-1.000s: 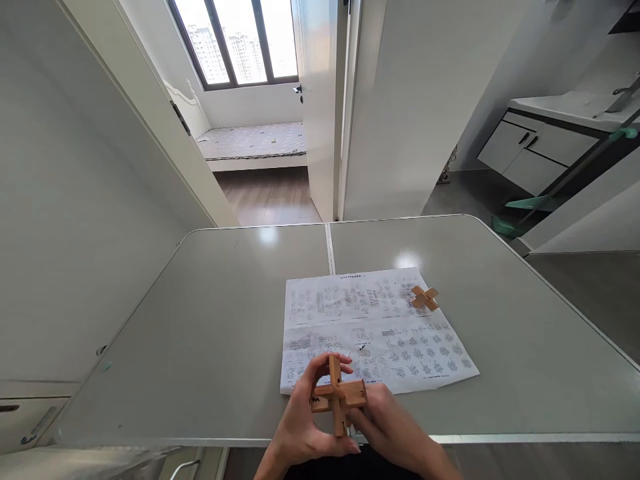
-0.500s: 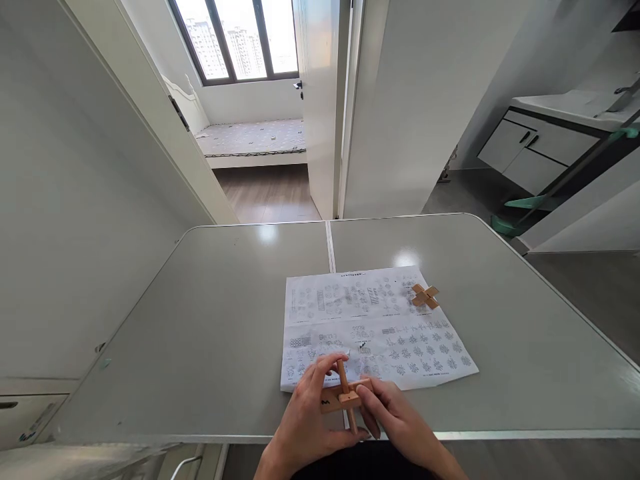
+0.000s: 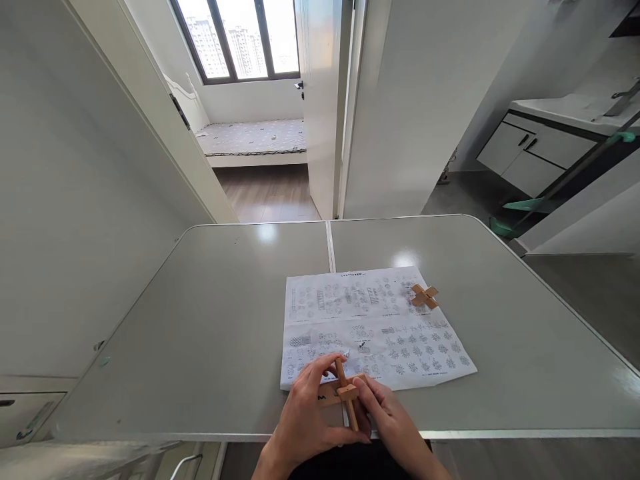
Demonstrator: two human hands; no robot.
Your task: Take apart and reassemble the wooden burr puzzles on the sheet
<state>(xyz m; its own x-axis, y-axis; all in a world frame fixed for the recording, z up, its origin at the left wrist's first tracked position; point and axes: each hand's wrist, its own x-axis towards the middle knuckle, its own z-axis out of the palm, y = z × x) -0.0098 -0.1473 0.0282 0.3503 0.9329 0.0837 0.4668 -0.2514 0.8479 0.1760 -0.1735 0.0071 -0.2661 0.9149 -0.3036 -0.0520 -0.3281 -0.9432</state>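
Observation:
Low in the head view, near the table's front edge, both hands hold a wooden interlocking puzzle [image 3: 347, 393] made of crossed flat and narrow pieces. My left hand [image 3: 305, 413] curves round its left side, fingers at the top of the upright narrow piece and thumb near its bottom end. Dark lettering shows on the flat piece at the left. My right hand [image 3: 387, 417] pinches the right side, its thumb against the small cross block. Some of its fingers are hidden behind the wood. Just beyond lies a printed instruction sheet [image 3: 340, 317] with rows of small diagrams.
A crossed pair of flat wooden pieces [image 3: 425, 297] rests on the sheet's right edge. The grey table [image 3: 210, 333] has a seam down its middle. Past it are an open door [image 3: 323, 100], a bed [image 3: 255, 138] and, at right, a white cabinet [image 3: 530, 147].
The wooden puzzle has tilted slightly and shifted a little left in the hands. My right hand has moved slightly left with it; both hands keep their grip.

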